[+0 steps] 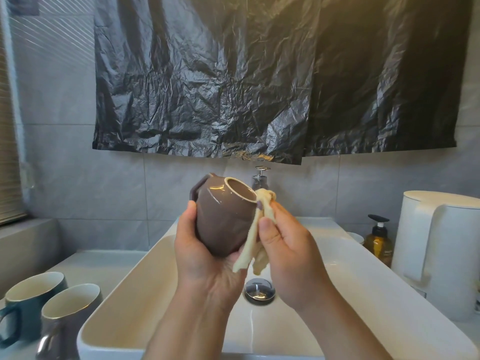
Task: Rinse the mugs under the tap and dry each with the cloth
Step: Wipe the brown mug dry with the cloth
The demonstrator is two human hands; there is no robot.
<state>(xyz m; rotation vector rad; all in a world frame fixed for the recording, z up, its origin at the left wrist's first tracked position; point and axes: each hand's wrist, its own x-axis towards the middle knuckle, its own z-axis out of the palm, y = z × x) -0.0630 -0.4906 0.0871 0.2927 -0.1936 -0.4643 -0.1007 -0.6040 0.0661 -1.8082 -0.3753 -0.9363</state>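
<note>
My left hand (205, 255) wraps the brown mug (223, 219) so only my thumb shows. My fingers and the mug's base are hidden behind it, and its handle peeks out only in part at the far side. The cloth (266, 201) covers the mug's right flank, and most fingers of my right hand (285, 253) are out of sight behind it. The tap (259, 178) stands half behind rim and cloth, so I cannot see its spout. My hands overlap the drain (259, 292). The teal mug (31, 302) is cut by the left edge. The grey mug (67, 315) is blurred and cut by the bottom edge. The kettle (441, 242) runs past the right edge. The label on the soap bottle (379, 240) is too small to read.
</note>
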